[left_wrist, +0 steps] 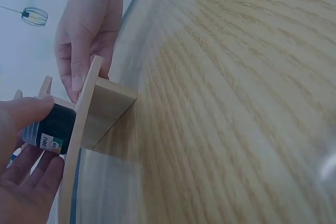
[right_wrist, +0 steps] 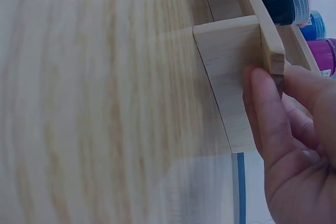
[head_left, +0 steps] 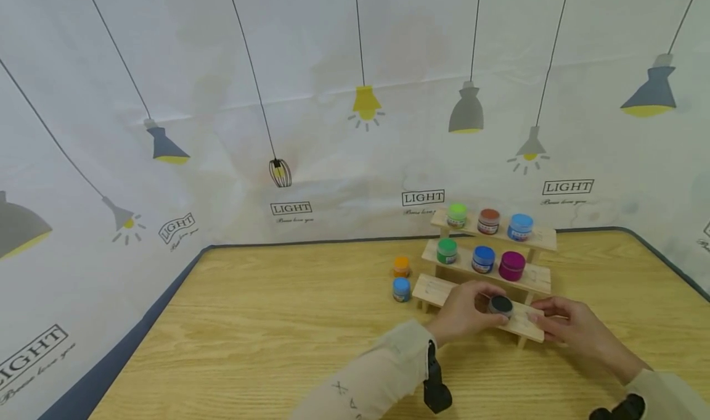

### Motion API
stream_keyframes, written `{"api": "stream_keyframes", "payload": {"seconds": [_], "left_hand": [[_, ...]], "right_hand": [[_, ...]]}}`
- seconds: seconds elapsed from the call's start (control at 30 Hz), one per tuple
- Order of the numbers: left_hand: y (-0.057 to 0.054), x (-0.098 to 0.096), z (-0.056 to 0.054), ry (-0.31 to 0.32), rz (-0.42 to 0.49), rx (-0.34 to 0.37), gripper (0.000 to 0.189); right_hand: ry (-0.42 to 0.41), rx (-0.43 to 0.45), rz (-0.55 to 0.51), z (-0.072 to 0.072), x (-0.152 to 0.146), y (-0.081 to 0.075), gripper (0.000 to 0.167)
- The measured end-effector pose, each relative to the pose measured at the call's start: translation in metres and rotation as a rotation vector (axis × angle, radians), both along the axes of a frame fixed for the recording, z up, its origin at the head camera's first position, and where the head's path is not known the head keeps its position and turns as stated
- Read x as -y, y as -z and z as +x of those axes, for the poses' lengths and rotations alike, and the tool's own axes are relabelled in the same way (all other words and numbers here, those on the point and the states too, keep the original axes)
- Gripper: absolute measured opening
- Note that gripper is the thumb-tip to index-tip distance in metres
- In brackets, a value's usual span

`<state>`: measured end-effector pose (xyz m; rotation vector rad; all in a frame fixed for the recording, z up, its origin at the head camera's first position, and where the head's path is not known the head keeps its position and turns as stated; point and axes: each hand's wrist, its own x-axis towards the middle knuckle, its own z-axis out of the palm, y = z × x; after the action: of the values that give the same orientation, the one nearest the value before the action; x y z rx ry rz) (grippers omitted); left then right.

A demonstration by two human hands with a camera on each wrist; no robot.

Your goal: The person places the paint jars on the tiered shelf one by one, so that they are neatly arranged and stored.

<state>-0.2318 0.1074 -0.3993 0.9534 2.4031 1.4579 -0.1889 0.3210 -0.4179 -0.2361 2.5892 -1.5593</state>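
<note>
My left hand (head_left: 463, 311) holds a small black paint jar (head_left: 501, 305) between thumb and fingers. In the left wrist view the jar (left_wrist: 58, 127) stands with its base against the lowest board of a three-tier wooden display stand (head_left: 435, 290); its label faces that camera. My right hand (head_left: 579, 329) grips the right end of the same board. In the right wrist view its thumb lies on the upper side and its fingers (right_wrist: 270, 114) reach underneath. Behind, the middle tier bears a green jar (head_left: 447, 251), a blue jar (head_left: 483, 259) and a purple jar (head_left: 512, 266).
On the top tier stand a light green jar (head_left: 457, 215), a brown jar (head_left: 489, 221) and a light blue jar (head_left: 520, 227). An orange jar (head_left: 402, 267) and another blue jar (head_left: 401, 289) rest on the wooden table (head_left: 266, 333), left of the stand. A lamp-printed backdrop (head_left: 322, 136) rises behind.
</note>
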Motion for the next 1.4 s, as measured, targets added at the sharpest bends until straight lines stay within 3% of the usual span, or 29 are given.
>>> {"api": "stream_keyframes", "payload": {"seconds": [0.43, 0.8, 1.13, 1.4], "left_hand": [[0.002, -0.004, 0.001, -0.031, 0.056, 0.153, 0.036], [0.004, -0.004, 0.002, -0.039, 0.069, 0.19, 0.036], [0.007, 0.008, 0.001, 0.025, 0.138, 0.178, 0.043], [0.013, 0.031, 0.001, -0.082, 0.221, 0.008, 0.027]], "right_hand": [[-0.029, 0.012, -0.009, -0.002, -0.002, 0.0, 0.043], [-0.016, 0.022, -0.006, -0.001, -0.001, 0.0, 0.043], [-0.001, 0.029, 0.016, 0.0, 0.0, -0.001, 0.044], [0.018, 0.041, 0.026, 0.0, 0.0, 0.001, 0.044]]}}
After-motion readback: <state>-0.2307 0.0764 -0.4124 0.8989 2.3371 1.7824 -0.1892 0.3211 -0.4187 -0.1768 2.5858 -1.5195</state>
